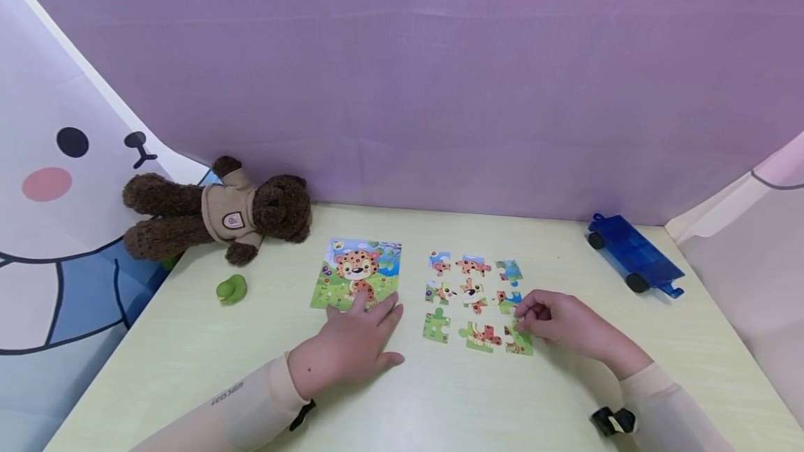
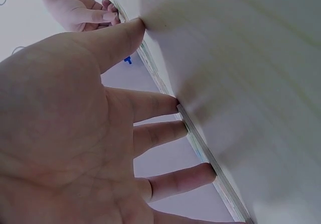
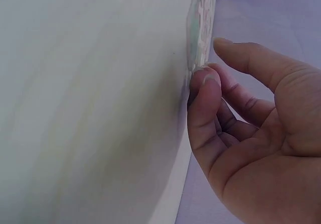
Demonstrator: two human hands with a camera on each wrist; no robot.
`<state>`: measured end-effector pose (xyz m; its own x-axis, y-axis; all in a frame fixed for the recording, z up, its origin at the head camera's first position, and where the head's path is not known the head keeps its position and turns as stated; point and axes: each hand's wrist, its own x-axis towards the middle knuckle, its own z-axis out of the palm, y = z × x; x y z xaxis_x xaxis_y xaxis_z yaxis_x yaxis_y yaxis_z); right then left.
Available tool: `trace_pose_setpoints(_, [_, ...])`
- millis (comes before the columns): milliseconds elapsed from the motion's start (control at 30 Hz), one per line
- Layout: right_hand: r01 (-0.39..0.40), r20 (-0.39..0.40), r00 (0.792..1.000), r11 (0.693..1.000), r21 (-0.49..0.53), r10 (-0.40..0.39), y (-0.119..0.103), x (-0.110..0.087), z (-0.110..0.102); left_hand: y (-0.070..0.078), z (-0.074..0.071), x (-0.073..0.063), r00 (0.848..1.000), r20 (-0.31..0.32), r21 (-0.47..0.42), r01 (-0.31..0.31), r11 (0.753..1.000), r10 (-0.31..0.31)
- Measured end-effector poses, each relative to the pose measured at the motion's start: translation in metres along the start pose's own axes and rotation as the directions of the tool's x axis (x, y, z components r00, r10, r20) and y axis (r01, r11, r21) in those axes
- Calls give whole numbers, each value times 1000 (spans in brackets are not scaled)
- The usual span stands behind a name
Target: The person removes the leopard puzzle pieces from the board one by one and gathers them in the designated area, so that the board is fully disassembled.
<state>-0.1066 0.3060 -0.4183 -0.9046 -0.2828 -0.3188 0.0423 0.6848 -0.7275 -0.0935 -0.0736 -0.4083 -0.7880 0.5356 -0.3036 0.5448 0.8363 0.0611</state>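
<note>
My left hand [image 1: 348, 351] lies with its fingers spread over the lower edge of a square picture card [image 1: 336, 291] showing a cartoon leopard. In the left wrist view, its fingertips [image 2: 203, 173] press at the card's thin edge. Right of the card, several puzzle pieces [image 1: 472, 291] with the same leopard lie in rows, with small gaps between them. My right hand [image 1: 562, 323] is at the right side of these rows, fingers bent, its fingertips at the lower right piece [image 1: 520, 344]. In the right wrist view, the thumb [image 3: 246, 56] stands apart from the curled fingers.
A brown teddy bear [image 1: 232, 218] in a beige shirt lies at the back left, with a small green toy [image 1: 232, 289] in front of it. A blue toy wagon [image 1: 637, 253] stands at the back right. A purple cloth [image 1: 440, 89] hangs behind the table.
</note>
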Motion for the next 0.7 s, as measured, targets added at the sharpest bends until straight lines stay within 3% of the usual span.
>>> trace_pose_setpoints(133, [30, -30, 999, 998, -53, -32, -5, -1, -5, -1, -2, 1, 1000, 2, -29, -3, 1000, 3])
trace_pose_setpoints(267, [47, -74, 996, 994, -95, -54, -11, 1, -9, -6, -6, 3, 1000, 26, -121, -8, 993, 11])
trace_pose_setpoints(400, [99, -159, 979, 980, -172, -127, -18, 3, -11, -15, -15, 6, 998, 54, -196, -17, 980, 28])
trace_pose_setpoints(533, [128, -283, 932, 936, -328, -226, -27, 4, -10, -25, -24, 11, 997, 76, -206, -15, 978, 31])
trace_pose_setpoints(633, [102, -384, 869, 872, -479, -312, -32, 6, -9, -35, -29, 14, 999, 45, -211, 18, 977, -9])
trace_pose_setpoints(700, [60, -434, 825, 821, -568, -361, -34, 7, -9, -43, -31, 17, 999, -15, -215, 35, 976, -39])
